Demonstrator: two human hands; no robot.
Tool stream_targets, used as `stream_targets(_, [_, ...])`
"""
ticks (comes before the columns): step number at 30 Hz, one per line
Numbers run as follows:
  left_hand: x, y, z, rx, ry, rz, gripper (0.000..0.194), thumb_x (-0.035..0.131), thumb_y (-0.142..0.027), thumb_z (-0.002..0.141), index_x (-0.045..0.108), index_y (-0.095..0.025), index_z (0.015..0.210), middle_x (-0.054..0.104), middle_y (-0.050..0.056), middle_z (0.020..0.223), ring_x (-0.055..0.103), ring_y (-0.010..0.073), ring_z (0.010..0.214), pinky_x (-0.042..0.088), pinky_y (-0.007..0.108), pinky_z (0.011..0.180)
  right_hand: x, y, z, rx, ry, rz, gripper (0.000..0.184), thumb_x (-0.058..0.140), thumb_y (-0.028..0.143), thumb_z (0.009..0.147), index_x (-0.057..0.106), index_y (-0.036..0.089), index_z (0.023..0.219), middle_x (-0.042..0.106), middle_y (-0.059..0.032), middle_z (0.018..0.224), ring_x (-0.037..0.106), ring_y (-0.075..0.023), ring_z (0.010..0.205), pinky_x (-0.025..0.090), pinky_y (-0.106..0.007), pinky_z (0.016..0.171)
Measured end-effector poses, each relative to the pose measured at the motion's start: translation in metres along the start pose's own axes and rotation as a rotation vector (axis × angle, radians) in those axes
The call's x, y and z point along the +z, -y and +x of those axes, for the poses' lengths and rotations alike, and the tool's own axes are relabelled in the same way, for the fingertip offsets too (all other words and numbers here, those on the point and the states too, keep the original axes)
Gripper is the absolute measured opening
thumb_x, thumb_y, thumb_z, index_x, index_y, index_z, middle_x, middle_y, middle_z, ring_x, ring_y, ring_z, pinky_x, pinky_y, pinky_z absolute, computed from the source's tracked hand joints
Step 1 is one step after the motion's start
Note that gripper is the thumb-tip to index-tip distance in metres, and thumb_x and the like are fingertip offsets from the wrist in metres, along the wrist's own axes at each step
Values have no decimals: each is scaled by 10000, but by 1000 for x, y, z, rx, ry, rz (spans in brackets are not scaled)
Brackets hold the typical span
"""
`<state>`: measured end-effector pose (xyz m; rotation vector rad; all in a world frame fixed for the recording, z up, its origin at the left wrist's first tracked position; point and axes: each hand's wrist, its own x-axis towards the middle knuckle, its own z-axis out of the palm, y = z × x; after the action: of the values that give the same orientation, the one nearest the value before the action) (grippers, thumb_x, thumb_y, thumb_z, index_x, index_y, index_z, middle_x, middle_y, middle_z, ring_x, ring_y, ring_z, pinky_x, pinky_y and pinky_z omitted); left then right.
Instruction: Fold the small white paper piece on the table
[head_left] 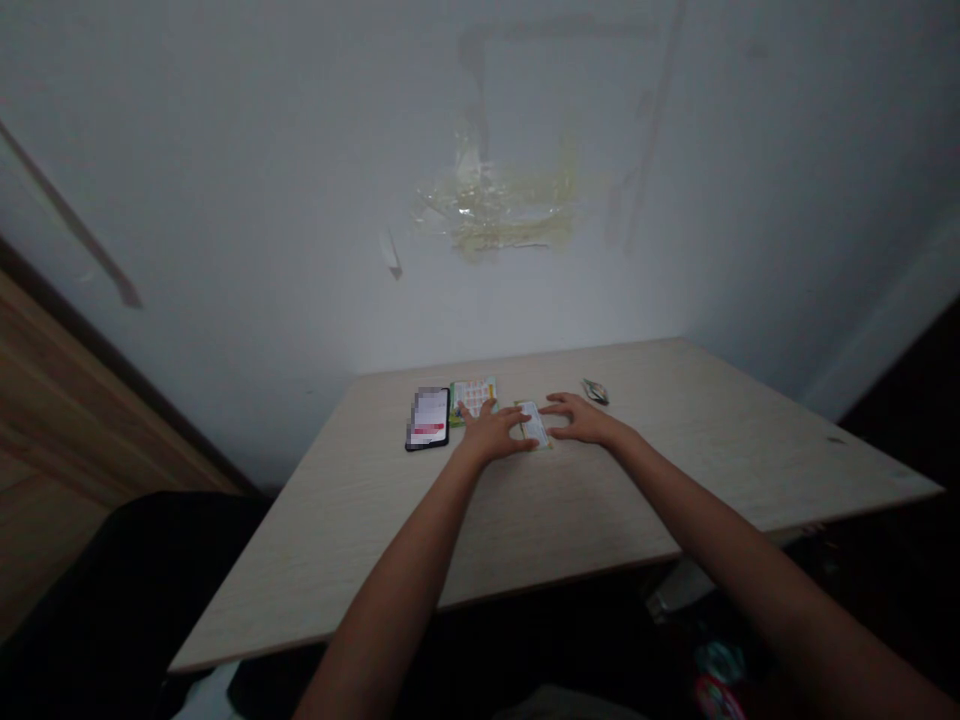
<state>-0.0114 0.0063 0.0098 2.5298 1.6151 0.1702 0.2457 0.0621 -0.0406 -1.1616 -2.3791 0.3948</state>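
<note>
A small printed card (535, 427) lies on the table between my hands. My left hand (491, 432) is spread with its fingers apart, thumb and forefinger at the card's left edge. Its other fingertips reach over a green-edged printed sheet or booklet (474, 392) behind. On the card's right side is my right hand (579, 418), fingers spread, with its fingertips at or close to the edge. Whether either hand presses on the card I cannot tell. A phone (429, 418) with a lit screen lies left of the booklet.
A small crumpled packet-like item (595, 391) lies on the pale wooden table (600, 520) beyond my right hand. The table's far edge meets a wall (300, 200) bearing old tape (510, 215). Below the near edge, at right, are colourful objects (718, 690).
</note>
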Motion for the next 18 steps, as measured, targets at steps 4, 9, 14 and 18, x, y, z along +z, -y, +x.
stream_targets(4, [-1,-1,-1,-5,6,-3,710,489,-819,776,495,-484,1402,412,-64,1568,171,446,1479,-105,835,1029,-3,3,-4,22,46,15,622,750,485,779,622,260,1344,447,-136,1505,429,-307,1387,310,-478,1176])
stream_targets(9, [-1,-1,-1,-13,4,5,710,485,-825,773,504,-484,1395,414,-63,1566,174,444,1478,-97,835,1030,-6,5,-7,23,94,26,689,772,498,745,590,289,1375,405,-107,1545,386,-314,1418,285,-487,1189])
stream_targets(14, [0,-1,-1,-9,-6,-2,709,483,-830,769,508,-487,1390,419,-69,1562,179,440,1478,-105,837,1025,-7,6,-10,16,127,35,793,789,564,692,555,312,1406,362,-91,1577,325,-335,1451,259,-518,1193])
stream_targets(18, [-1,-2,-2,-7,0,10,715,472,-829,774,494,-486,1401,413,-70,1566,173,447,1478,-95,847,1017,-9,10,-12,14,128,45,812,787,583,688,546,306,1413,359,-102,1577,317,-337,1454,253,-527,1191])
